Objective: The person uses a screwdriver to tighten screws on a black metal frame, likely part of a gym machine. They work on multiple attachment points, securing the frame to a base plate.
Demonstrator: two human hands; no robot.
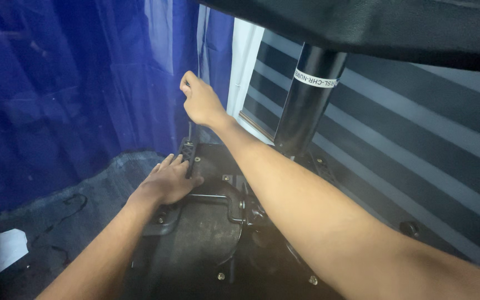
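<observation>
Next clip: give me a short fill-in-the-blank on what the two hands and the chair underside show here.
1. The left hand lies flat on the black ____ of the upturned chair.
2. The right hand is raised, closed into a ____.
3. The black cylinder carries a ____ label band.
4. The curtain behind is ____.

Missing words: underside; fist; white; blue

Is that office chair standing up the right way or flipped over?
Flipped over. The chair's underside, with bolts and a lever, faces up; its black column rises upward. The left hand rests on it.
</observation>
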